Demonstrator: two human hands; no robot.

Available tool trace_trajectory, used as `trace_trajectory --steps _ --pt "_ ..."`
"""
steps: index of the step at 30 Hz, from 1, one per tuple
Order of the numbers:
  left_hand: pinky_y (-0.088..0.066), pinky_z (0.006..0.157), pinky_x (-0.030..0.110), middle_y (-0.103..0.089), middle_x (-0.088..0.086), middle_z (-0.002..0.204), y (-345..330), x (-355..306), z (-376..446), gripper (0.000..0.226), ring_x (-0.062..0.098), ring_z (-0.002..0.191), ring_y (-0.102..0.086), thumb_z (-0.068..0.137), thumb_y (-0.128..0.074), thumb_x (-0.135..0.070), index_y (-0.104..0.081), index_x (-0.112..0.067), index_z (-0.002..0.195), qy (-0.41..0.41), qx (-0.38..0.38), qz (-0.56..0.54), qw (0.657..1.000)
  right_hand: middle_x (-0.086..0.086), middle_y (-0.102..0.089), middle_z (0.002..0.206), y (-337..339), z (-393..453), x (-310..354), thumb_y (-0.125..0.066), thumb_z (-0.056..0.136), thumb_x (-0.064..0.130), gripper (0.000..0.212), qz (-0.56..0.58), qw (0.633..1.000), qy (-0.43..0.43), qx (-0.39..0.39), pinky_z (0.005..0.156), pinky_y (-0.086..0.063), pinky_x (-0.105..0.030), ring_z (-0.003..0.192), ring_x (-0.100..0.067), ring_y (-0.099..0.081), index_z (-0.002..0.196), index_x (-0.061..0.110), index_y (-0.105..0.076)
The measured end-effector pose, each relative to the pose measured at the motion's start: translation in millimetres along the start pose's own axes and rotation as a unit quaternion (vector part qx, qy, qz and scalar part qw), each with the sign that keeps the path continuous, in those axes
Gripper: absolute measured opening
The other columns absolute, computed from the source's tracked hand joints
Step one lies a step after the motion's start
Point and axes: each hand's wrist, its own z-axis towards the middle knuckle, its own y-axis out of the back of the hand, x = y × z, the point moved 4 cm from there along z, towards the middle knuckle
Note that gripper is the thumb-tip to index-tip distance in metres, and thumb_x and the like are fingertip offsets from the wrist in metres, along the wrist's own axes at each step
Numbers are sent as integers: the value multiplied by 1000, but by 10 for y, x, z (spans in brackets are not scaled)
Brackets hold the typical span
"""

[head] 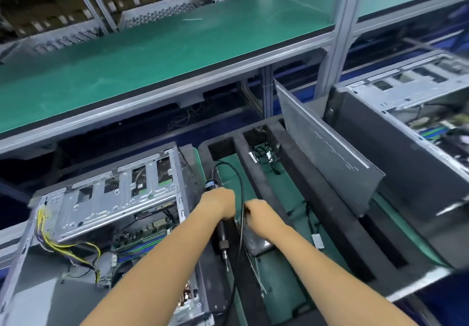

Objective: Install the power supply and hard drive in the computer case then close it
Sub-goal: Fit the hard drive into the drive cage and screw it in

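On the left, open computer case (106, 214) lies on its side, yellow wires (61, 242) inside.
My left hand (219, 202) grips the electric screwdriver (222, 237) over the foam tray (253, 178); right hand (258, 215) curls onto the hard drive (258, 243) there; side panel (327, 153) leans further right.

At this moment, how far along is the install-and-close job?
Partly done: yellow power cables already run inside the open computer case. In hand: the left hand grips an electric screwdriver; the right hand is at a metal part, possibly the drive. Left: closing; the side panel stands apart in foam.
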Motion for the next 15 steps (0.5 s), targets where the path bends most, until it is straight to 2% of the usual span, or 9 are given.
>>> trace_trajectory --steps 2,6,8,10,12,14,15 --pt "-48 83 42 -55 14 121 -12 -24 9 28 34 107 -56 86 -43 -6 -56 -3 111 -6 -4 18 1000 -16 -67 98 181 -77 -134 -49 90 1 18 33 999 -1 -30 78 -53 -39 92 -34 -63 95 3 -67" --pt "-49 80 40 -58 14 113 30 -78 2 22 32 101 -57 87 -42 -5 -55 -4 104 -19 -19 9 1000 -7 -64 79 616 -228 -432 -51 92 4 16 76 993 -25 -85 64 -53 -37 67 -23 -56 86 8 -66" --pt "-45 76 36 -59 13 110 84 -90 4 21 31 98 -58 86 -43 -6 -56 -5 103 -12 -49 2 999 -6 -64 77 824 -285 -646 -50 89 6 15 76 989 -57 -116 61 -52 -38 66 -25 -55 84 5 -64" --pt "-44 77 37 -59 11 107 175 -153 -19 20 31 95 -59 85 -44 -7 -56 -6 101 -1 -91 -5 996 -14 -69 85 1001 -353 -848 -51 85 7 15 47 987 -98 -118 64 -53 -38 72 -30 -62 86 -1 -63" --pt "-43 70 36 -57 9 99 288 -271 -49 13 31 88 -58 84 -47 -9 -53 -8 95 9 -141 -21 990 -20 -70 90 1043 -421 -1011 -53 82 7 14 -24 989 -139 -41 69 -57 -40 79 -32 -69 82 -5 -60" --pt "-38 63 32 -51 6 86 403 -430 -71 2 30 80 -56 84 -49 -10 -49 -10 85 22 -199 -44 979 -17 -67 87 943 -508 -1093 -50 83 6 8 -90 979 -170 62 57 -55 -30 64 -27 -67 78 2 -54" --pt "-37 62 31 -48 6 81 435 -506 -71 5 30 76 -54 82 -49 -9 -45 -11 80 26 -218 -58 974 -16 -65 93 864 -537 -1105 -49 85 6 5 -109 974 -176 91 53 -50 -27 63 -25 -63 86 5 -54"
